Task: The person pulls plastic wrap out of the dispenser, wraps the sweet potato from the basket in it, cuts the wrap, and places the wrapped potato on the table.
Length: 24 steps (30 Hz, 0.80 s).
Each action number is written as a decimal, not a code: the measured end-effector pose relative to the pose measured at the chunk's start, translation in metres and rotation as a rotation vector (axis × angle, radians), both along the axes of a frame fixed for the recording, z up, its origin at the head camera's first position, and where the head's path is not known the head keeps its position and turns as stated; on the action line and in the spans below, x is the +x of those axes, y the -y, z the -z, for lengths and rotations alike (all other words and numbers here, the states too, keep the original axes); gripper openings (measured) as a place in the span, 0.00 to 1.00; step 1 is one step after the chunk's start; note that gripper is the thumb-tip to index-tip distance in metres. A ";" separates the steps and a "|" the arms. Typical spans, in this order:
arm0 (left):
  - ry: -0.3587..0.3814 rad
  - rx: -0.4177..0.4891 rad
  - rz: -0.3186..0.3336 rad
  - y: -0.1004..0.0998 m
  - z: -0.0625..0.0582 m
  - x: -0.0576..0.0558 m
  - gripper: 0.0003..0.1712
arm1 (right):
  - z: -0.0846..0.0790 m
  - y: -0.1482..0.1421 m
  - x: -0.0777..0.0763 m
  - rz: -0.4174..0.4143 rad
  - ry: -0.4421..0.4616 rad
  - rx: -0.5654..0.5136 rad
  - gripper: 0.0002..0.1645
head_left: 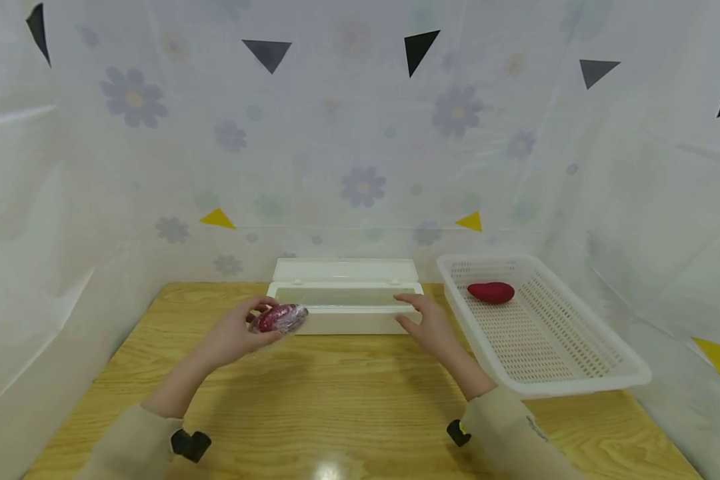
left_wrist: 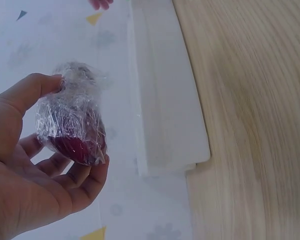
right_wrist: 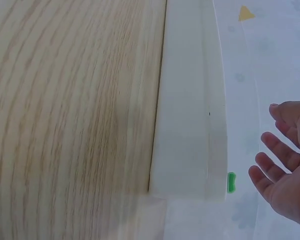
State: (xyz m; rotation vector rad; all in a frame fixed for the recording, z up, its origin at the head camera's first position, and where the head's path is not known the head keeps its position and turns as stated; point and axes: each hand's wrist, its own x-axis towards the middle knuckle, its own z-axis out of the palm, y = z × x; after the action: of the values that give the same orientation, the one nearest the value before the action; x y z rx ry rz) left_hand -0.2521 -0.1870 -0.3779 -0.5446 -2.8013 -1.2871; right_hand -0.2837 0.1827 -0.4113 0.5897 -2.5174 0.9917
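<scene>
My left hand [head_left: 233, 339] holds a dark red sweet potato [left_wrist: 72, 145] wrapped in crinkled clear cling film, at the left end of a long white film dispenser box [head_left: 351, 323]. In the left wrist view, the thumb lies on the film at one side and the fingers curl around the other. The box's lid [head_left: 345, 269] stands raised at the back. My right hand [head_left: 430, 328] is by the box's right end, fingers spread and relaxed, with nothing in it. An unwrapped red sweet potato [head_left: 491, 293] lies in a white basket [head_left: 576, 385].
The basket, with slotted walls, stands on the right of the wooden table [head_left: 330, 413]. Behind the box hangs a white flowered sheet [head_left: 312, 147] with triangle markers, which also closes off both sides.
</scene>
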 end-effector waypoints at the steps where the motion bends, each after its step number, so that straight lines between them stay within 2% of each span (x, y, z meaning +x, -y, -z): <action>1: -0.019 -0.006 -0.013 0.004 0.000 0.000 0.32 | 0.000 -0.001 -0.001 0.012 0.011 -0.003 0.24; 9: -0.164 -0.043 -0.144 0.031 0.007 -0.007 0.31 | 0.004 -0.005 -0.015 0.045 -0.009 0.009 0.24; 17: -0.280 -0.084 -0.315 0.050 0.018 -0.011 0.32 | 0.010 -0.008 -0.028 0.064 0.075 0.034 0.23; 20: -0.301 -0.097 -0.354 0.055 0.023 -0.013 0.31 | 0.012 -0.008 -0.035 0.056 0.095 0.072 0.23; 24: -0.286 -0.108 -0.382 0.062 0.031 -0.017 0.30 | 0.014 -0.008 -0.043 0.036 0.092 0.117 0.20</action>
State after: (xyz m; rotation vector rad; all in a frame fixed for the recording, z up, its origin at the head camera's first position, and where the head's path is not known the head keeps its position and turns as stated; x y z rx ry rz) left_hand -0.2693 -0.2486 -0.4092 -0.1628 -2.5771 -0.9094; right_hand -0.3268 0.1902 -0.4249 0.5418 -2.6717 0.8827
